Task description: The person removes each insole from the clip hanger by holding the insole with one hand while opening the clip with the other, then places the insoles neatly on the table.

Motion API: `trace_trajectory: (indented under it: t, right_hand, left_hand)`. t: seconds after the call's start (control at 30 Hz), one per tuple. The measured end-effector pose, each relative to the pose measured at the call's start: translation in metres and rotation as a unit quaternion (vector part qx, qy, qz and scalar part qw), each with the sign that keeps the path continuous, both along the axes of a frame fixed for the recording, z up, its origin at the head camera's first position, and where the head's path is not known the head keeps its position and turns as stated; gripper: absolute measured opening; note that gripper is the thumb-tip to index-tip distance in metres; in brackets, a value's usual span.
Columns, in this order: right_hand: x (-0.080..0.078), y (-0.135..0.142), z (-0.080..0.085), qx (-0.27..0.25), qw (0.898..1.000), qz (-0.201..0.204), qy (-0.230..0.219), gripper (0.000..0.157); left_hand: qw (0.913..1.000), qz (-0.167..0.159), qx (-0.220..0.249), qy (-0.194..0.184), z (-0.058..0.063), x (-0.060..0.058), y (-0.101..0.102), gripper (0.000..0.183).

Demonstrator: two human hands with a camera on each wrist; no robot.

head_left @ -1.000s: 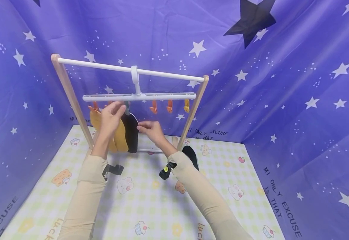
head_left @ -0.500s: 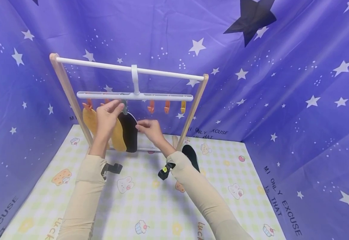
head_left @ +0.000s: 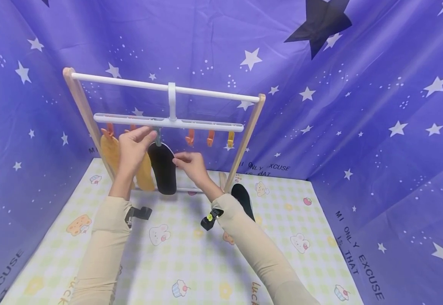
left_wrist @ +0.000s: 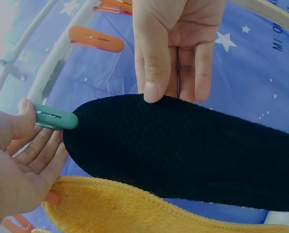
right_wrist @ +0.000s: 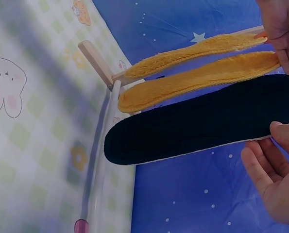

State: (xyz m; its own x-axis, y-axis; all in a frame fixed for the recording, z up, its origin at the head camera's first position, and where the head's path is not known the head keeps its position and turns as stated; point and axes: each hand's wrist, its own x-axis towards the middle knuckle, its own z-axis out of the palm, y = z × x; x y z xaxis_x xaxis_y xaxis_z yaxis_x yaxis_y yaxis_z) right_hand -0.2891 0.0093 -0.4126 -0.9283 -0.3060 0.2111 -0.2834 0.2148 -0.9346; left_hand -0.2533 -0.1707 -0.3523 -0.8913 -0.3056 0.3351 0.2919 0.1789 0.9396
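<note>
My left hand (head_left: pixel 131 148) pinches a green clothes peg (left_wrist: pixel 54 118) under the white hanger bar (head_left: pixel 206 125). The peg's tip lies over the top edge of a black insole (head_left: pixel 164 169), which hangs downward. On the insole's side edge, my right hand (head_left: pixel 194 164) pinches it between thumb and fingers, thumb on the dark face. Two yellow fuzzy insoles, a nearer one (right_wrist: pixel 197 82) and a farther one (right_wrist: pixel 193 54), hang to the left, partly hidden by my left hand in the head view.
The hanger hooks over the white rod (head_left: pixel 130 81) of a wooden-sided rack (head_left: pixel 244 142). Two orange pegs and a yellow peg (head_left: pixel 231 139) hang on its right half. Another black insole (head_left: pixel 242 200) lies on the checkered tablecloth (head_left: pixel 206 271), beside the rack's right foot.
The hanger has swung, its left end shifting left and slightly up. My left hand and the yellow insoles moved left with it, showing more of the black insole. My right hand stayed nearly still.
</note>
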Motion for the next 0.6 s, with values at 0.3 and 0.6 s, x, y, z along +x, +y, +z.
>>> trace_trajectory:
  t: [0.3, 0.6]
  right_hand:
    - [0.0012, 0.0001, 0.0020, -0.012, 1.000, -0.006, -0.027, 0.021]
    - [0.0023, -0.0006, 0.0009, -0.032, 0.998, -0.008, -0.045, 0.021]
  left_hand:
    - [0.9995, 0.009, -0.024, -0.020, 0.0046, 0.0027, -0.0015, 0.034]
    - [0.9992, 0.023, -0.020, -0.028, 0.0060, 0.0026, 0.0007, 0.032]
